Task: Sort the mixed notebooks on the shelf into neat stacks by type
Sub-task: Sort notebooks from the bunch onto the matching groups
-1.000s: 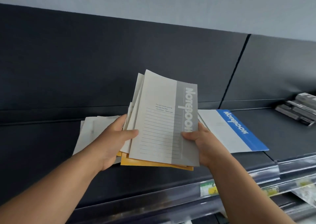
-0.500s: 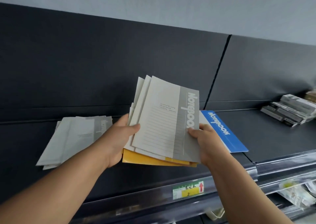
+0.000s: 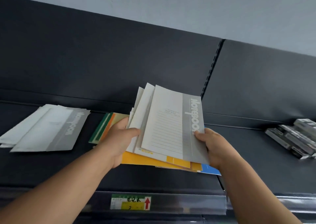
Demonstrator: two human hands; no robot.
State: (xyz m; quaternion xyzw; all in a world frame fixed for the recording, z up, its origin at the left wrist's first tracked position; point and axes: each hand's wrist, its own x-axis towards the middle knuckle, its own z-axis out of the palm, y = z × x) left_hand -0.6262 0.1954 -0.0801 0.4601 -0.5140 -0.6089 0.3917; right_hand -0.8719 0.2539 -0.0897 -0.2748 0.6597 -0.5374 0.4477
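Both hands hold a fanned bundle of notebooks above the dark shelf [image 3: 256, 148]. On top is a grey-striped notebook [image 3: 171, 121] marked "Notebook"; yellow-covered notebooks [image 3: 142, 158] show beneath it. My left hand [image 3: 119, 138] grips the bundle's left edge, thumb on top. My right hand [image 3: 210, 145] pinches the grey notebook's right lower edge. A blue notebook [image 3: 209, 169] peeks out under the bundle. A stack of grey notebooks [image 3: 51, 129] lies on the shelf at the left. A green-and-orange notebook [image 3: 106, 126] lies behind my left hand.
Dark packaged items [image 3: 294, 138] are piled on the shelf at the far right. A green and yellow price label [image 3: 130, 201] sits on the shelf's front rail. The dark back panel [image 3: 119, 61] rises behind.
The view has swung left and down. The grey stack now shows fully at the left, the green-and-orange notebook has come into sight, and the blue notebook is mostly hidden under the bundle.
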